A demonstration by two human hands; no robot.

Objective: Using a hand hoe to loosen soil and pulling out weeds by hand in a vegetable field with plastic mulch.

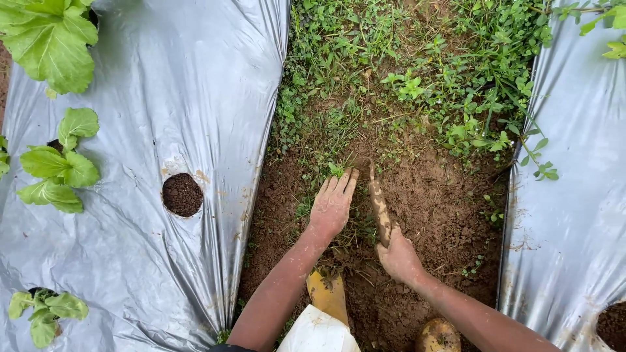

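Weeding the soil furrow [417, 195] between plastic mulch sheets [163, 98]: left hand [332, 205], released, flattens weeds [336, 169]; right hand [399, 257] grasping muddy blade [378, 202]. Cut shallow, away from fingers.

Silver-grey plastic sheeting [163, 85] is seen, bright green leaves [52, 39], reddish-brown soil [430, 195], yellow mud-smeared boots [328, 294], a mud-caked brown tool [379, 205].
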